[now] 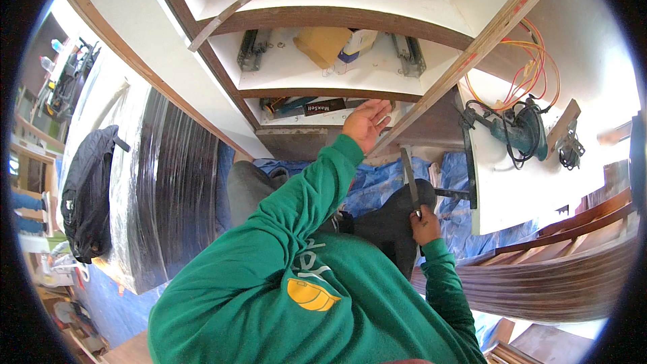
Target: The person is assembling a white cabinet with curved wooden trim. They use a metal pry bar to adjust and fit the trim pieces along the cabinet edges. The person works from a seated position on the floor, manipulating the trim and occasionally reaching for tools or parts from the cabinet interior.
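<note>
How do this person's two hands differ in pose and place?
The left hand is open with nothing visible in it, while the right hand is closed around a long, thin tool. The left hand is by the shelves; the right hand is near the knee. Both hands are bare, coming out of green sleeves.

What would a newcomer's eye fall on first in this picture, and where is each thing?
The green sweatshirt fills the lower middle, with the open left hand near the white shelves. Below and to its right, the right hand grips a flat grey strip. Toward the right edge, orange cables loop beside a teal power tool.
</note>
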`<state>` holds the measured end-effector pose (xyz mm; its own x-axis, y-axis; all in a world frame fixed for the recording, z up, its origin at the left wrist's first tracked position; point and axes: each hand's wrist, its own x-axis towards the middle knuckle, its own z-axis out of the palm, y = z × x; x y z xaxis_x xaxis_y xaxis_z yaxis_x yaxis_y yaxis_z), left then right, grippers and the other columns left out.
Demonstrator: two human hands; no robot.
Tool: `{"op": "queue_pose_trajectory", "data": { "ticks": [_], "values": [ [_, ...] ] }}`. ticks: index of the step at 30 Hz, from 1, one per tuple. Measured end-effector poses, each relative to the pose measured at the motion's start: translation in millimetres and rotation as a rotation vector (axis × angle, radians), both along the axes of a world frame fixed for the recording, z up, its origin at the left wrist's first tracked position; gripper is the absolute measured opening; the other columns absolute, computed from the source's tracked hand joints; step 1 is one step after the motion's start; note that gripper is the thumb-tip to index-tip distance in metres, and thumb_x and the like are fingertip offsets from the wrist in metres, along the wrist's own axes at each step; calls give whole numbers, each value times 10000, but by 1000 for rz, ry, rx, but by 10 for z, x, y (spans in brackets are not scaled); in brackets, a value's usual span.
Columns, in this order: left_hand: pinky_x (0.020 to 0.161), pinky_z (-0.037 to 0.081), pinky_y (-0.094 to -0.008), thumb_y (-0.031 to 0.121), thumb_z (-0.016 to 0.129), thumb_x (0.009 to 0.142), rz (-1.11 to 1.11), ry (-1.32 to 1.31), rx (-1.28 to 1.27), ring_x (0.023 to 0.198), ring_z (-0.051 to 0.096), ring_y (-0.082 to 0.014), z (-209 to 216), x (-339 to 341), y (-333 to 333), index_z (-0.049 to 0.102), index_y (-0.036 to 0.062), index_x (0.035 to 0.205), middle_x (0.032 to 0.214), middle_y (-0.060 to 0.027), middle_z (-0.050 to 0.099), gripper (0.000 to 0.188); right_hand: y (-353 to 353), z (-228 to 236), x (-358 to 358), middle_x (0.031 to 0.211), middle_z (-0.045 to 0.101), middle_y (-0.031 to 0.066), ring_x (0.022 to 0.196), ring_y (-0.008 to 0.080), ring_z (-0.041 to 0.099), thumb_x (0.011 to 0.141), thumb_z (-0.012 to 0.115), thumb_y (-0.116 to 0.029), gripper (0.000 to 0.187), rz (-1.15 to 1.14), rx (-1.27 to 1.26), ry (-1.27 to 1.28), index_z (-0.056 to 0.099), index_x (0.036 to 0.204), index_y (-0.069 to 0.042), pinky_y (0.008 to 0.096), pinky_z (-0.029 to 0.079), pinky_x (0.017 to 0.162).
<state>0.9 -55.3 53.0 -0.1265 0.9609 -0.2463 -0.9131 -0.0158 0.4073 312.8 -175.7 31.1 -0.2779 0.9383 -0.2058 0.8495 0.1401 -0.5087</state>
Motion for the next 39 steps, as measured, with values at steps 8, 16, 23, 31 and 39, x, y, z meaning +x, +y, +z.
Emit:
{"op": "queue_pose_trajectory", "data": {
  "ticks": [8, 16, 23, 31, 39],
  "values": [
    [1007, 478, -445, 98, 497, 975, 154, 9, -46, 1195, 590, -273, 116, -465, -386, 552, 53, 1152, 1252, -148, 628, 191, 29, -236, 94, 908, 638, 307, 865, 500, 609, 891, 603, -246, 366, -32, -51, -1, 575, 1130, 30, 542, 488, 736],
    [1028, 474, -438, 132, 530, 970, 309, 25, -84, 1176, 599, -290, 147, -1021, -746, 577, 43, 1121, 1221, -162, 644, 181, 48, -395, 146, 712, 599, 172, 483, 281, 608, 919, 570, -224, 224, 26, 91, 43, 496, 919, -12, 405, 470, 442],
    [1041, 461, -451, 154, 572, 959, 409, 15, -93, 1176, 588, -300, 141, -1443, -978, 585, 24, 1120, 1190, -157, 649, 208, 45, -215, 39, 898, 651, 263, 865, 475, 626, 892, 577, -330, 342, -110, -117, -87, 585, 1097, -57, 546, 476, 726],
    [1050, 467, -486, 102, 584, 950, 629, -7, -93, 1123, 593, -338, 210, -1838, -1160, 533, -22, 1142, 1148, -149, 604, 235, 60, -133, -25, 875, 643, 267, 857, 488, 615, 890, 581, -308, 284, -86, -144, -50, 543, 996, -47, 560, 467, 717],
    [1065, 457, -494, 67, 581, 937, 716, 20, -87, 1141, 579, -333, 215, -1844, -1178, 429, -25, 1309, 1269, -183, 528, 412, 77, -161, -15, 871, 640, 274, 862, 490, 615, 894, 596, -268, 286, -82, -135, -41, 546, 1020, -16, 540, 481, 713]
  ]
}}
